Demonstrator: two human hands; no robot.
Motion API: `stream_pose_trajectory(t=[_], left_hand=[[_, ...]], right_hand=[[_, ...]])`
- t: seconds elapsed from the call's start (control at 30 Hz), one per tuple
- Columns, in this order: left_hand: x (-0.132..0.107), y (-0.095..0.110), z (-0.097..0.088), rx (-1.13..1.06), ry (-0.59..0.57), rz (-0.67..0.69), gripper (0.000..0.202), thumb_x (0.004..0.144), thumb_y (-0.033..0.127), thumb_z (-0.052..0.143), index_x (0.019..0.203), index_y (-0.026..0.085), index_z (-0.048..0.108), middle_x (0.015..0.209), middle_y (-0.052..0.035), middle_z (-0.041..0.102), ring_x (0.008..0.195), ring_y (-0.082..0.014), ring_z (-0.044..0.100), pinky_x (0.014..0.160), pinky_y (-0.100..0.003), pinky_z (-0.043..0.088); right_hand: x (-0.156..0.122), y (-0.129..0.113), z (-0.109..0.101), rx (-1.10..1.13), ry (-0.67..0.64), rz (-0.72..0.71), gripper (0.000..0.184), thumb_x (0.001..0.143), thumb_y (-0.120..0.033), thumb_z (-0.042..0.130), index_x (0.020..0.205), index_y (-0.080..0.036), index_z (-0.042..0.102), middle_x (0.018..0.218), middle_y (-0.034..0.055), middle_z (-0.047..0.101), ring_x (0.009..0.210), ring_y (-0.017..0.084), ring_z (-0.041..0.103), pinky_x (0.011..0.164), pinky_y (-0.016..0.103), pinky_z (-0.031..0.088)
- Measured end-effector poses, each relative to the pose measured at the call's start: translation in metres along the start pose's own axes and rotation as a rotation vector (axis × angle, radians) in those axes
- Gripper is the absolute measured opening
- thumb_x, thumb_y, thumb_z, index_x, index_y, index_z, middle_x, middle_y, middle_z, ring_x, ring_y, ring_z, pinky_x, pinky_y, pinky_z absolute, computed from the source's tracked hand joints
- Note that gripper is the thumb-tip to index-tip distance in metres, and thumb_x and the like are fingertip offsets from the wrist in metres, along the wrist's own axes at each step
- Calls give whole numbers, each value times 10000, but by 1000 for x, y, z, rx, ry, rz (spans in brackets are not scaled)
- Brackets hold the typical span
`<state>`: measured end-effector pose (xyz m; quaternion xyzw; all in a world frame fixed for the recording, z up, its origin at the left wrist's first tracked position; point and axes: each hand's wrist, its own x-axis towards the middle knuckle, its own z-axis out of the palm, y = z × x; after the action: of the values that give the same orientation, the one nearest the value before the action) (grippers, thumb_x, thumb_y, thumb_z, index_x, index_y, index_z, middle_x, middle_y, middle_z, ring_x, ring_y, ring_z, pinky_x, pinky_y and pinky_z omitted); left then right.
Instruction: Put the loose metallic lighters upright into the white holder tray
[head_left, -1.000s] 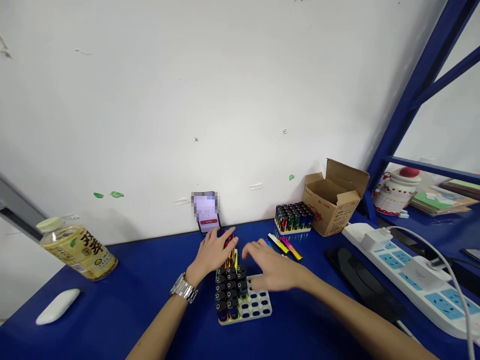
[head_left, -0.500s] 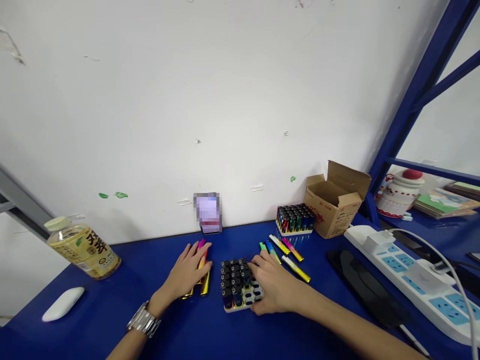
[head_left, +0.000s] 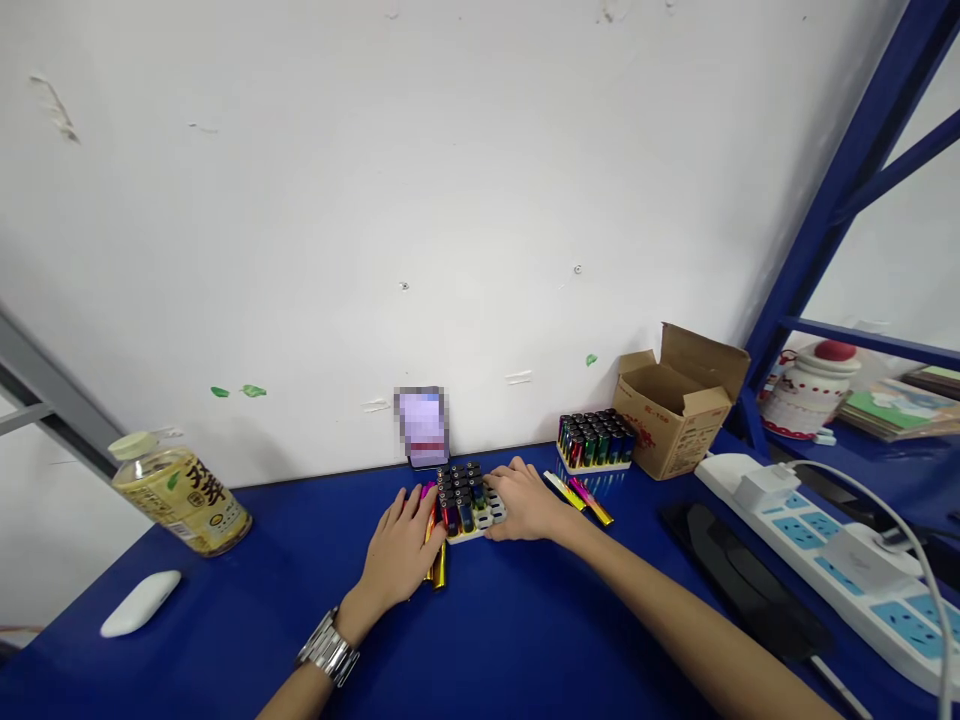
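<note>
Several loose lighters [head_left: 439,573] lie under your spread left hand [head_left: 405,548]; your right hand [head_left: 523,504] clasps the rack [head_left: 466,537] near the surface's [head_left: 480,630] back edge; a hard push could topple the phone [head_left: 426,422].

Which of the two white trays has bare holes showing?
The tray between the left hand and the right hand: bare holes show along its right side. The other tray, by the cardboard box, looks filled.

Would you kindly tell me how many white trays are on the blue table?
2 in view. The partly filled tray is gripped by the right hand; the back tray stands just left of the cardboard box. Others could be hidden behind the box.
</note>
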<state>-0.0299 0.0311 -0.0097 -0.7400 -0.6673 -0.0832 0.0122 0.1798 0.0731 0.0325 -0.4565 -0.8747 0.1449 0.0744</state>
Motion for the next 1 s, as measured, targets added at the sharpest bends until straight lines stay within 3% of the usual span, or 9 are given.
stream_pose_trajectory(t=[0.13,0.23,0.33,0.43,0.63,0.77,0.87,1.0], left_hand=[[10,5,-2,-58,-30,3,564,876,356,339,1409,183,409,1451,-106,439,1369,-317,329,1079,-472,289],[10,7,-5,-115,45,-1,562,861,340,360,1389,152,409,1426,-140,450,1337,-304,371,1048,-455,319],[6,8,-10,-129,140,-28,437,842,341,390,1183,117,549,1218,-165,563,1100,-294,533,903,-431,423],[2,11,-16,-44,166,-56,285,818,339,429,890,134,613,986,-139,586,889,-284,539,786,-424,437],[2,9,-18,-53,225,-64,319,869,344,361,813,141,601,953,-135,553,851,-268,508,767,-427,422],[3,1,-15,-426,359,-124,400,902,413,281,796,156,568,878,-121,566,894,-268,523,795,-441,441],[0,2,-15,-779,419,-194,450,867,532,338,801,168,593,816,-93,599,902,-264,540,796,-421,453],[-8,13,-20,-1330,281,-279,547,787,660,464,910,150,620,638,-1,551,596,-164,542,563,-297,453]], right_hand=[[-2,7,-3,-16,30,17,650,664,-416,722,1225,-136,552,1224,145,556,1103,326,424,886,405,357],[-13,7,-9,-93,91,122,546,731,-392,664,1192,-122,551,1180,169,558,1080,324,450,864,396,365],[-27,6,-12,-246,151,269,350,813,-295,553,1081,-74,594,1061,213,601,1029,336,494,845,406,368],[-38,3,-7,-308,100,299,280,813,-264,539,976,-64,647,992,230,640,1019,346,529,833,399,379],[-43,0,-1,-219,76,437,177,747,-185,559,859,-125,683,831,156,682,874,266,620,732,316,401],[-42,5,-12,-194,227,418,184,790,-193,504,884,-102,634,858,149,667,905,259,594,718,300,386],[-41,7,-13,-179,289,347,149,806,-176,485,876,-126,608,894,122,642,926,244,556,738,298,375],[-43,7,0,-262,230,288,244,766,-200,558,999,-135,596,1024,138,587,977,278,507,792,350,378]])
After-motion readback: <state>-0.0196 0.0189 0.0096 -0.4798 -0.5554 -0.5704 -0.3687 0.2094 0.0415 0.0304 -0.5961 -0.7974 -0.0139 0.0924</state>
